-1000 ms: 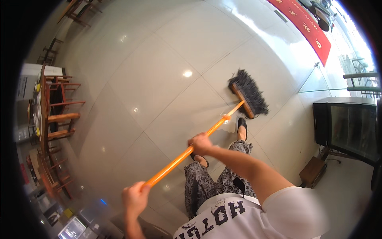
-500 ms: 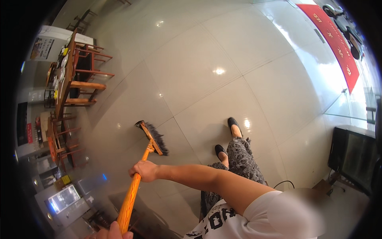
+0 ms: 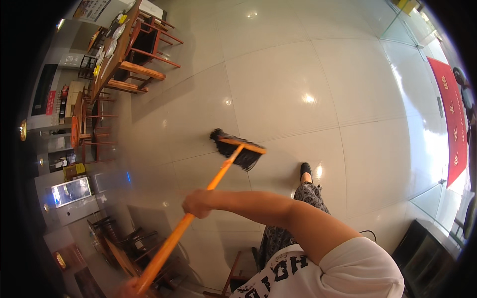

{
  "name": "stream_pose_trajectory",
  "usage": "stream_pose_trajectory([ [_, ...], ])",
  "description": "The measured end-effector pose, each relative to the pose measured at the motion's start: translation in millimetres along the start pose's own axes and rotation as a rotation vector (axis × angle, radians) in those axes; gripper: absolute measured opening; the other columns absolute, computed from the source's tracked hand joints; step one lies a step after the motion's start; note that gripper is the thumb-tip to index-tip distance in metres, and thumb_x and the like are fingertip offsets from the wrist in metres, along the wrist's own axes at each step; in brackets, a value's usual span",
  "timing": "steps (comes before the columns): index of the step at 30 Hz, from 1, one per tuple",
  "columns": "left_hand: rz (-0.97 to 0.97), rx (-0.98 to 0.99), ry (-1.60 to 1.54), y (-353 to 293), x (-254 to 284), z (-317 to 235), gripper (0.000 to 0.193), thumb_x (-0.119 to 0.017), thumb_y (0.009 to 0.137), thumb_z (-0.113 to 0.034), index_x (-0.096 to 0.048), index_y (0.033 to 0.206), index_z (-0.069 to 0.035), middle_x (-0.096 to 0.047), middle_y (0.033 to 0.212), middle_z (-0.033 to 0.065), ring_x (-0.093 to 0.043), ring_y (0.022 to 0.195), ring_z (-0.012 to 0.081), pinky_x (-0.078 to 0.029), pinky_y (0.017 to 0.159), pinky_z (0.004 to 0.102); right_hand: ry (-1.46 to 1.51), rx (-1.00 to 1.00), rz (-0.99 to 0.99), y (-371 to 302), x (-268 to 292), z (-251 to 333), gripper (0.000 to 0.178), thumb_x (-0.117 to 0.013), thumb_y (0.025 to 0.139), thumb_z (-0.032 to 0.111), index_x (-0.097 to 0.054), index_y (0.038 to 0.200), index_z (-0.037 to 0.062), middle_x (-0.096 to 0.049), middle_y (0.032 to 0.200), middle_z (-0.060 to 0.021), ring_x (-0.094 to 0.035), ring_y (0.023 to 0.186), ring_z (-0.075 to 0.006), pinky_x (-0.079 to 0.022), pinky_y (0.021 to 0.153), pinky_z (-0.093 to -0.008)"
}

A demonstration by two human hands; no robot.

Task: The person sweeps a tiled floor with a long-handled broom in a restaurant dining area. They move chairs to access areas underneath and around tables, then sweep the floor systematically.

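Note:
A broom (image 3: 171,240) with an orange wood-grain handle slants from the lower left toward the middle of the floor. Its head (image 3: 239,144) carries dark bristles that fan out against the pale tiles. Partway down the handle, my right hand (image 3: 197,203) is closed around it, with the bare forearm reaching across from the right. My left hand (image 3: 130,288) grips the upper end at the bottom edge, blurred and partly cut off. One black shoe (image 3: 306,172) shows to the right of the broom head; the other foot is hidden.
A wooden dining table (image 3: 112,52) with tableware and chairs (image 3: 149,42) stands at the upper left. More chairs (image 3: 134,248) are at the lower left. On the right are a glass door (image 3: 427,198), a red mat (image 3: 449,119) and a black cabinet (image 3: 425,253).
The broom head has swung to the right and farther out, its bristles now spread differently. My right hand has moved slightly right with the handle. The view has turned, and one shoe has dropped from sight.

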State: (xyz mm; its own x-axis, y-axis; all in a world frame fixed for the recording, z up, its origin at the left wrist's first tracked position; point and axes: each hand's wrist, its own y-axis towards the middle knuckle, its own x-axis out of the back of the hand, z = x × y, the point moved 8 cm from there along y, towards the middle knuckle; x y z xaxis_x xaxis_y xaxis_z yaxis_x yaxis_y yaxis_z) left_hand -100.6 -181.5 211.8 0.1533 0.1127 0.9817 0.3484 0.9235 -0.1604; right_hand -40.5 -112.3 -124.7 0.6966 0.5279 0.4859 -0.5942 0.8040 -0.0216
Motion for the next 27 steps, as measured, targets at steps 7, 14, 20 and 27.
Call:
stream_pose_trajectory([
  [7, 0.509, 0.142, -0.133, -79.1, -196.9, 116.3, 0.044, -0.044, 0.1, -0.034, -0.052, 0.07, -0.002, -0.049, 0.056, 0.007, -0.048, 0.048, 0.0178, -0.037, 0.046, 0.0358, -0.049, -0.078, 0.219, -49.1, -123.7, -78.7, 0.015, -0.059, 0.082, 0.02, -0.062, 0.095, 0.0124, -0.067, 0.081, -0.0062, -0.066, 0.083, -0.0241, -0.041, 0.083, -0.0391],
  [14, 0.849, 0.563, -0.456, -121.4, -366.1, 99.1, 0.034, -0.05, 0.096, -0.026, -0.056, 0.074, 0.0, -0.053, 0.057, 0.0086, -0.051, 0.048, 0.0192, -0.04, 0.047, 0.035, -0.193, -0.108, 0.356, -79.9, -114.8, -174.0, 0.015, -0.064, 0.08, 0.022, -0.062, 0.089, 0.0098, -0.066, 0.074, -0.0064, -0.065, 0.078, -0.0242, -0.04, 0.082, -0.0389],
  [20, 0.816, 0.279, -0.684, 85.3, -454.9, 30.0, 0.026, -0.056, 0.092, -0.019, -0.059, 0.077, 0.002, -0.057, 0.058, 0.01, -0.054, 0.047, 0.0203, -0.042, 0.048, 0.0343, -0.385, -0.536, 0.2, -42.5, 1.2, -357.0, 0.01, -0.064, 0.081, 0.021, -0.066, 0.087, 0.0127, -0.066, 0.082, -0.0105, -0.064, 0.086, -0.0279, -0.045, 0.088, -0.0423],
  [27, 0.848, -0.132, -0.84, 287.2, -485.0, -120.3, 0.041, -0.057, 0.092, -0.041, -0.057, 0.09, 0.0, -0.063, 0.067, 0.0203, -0.064, 0.069, 0.042, -0.049, 0.058, 0.0469, -0.6, -0.909, 0.067, -83.9, 168.2, -501.2, 0.011, -0.065, 0.077, 0.015, -0.069, 0.088, 0.0179, -0.059, 0.103, -0.0027, -0.049, 0.115, -0.021, -0.028, 0.111, -0.0372],
])
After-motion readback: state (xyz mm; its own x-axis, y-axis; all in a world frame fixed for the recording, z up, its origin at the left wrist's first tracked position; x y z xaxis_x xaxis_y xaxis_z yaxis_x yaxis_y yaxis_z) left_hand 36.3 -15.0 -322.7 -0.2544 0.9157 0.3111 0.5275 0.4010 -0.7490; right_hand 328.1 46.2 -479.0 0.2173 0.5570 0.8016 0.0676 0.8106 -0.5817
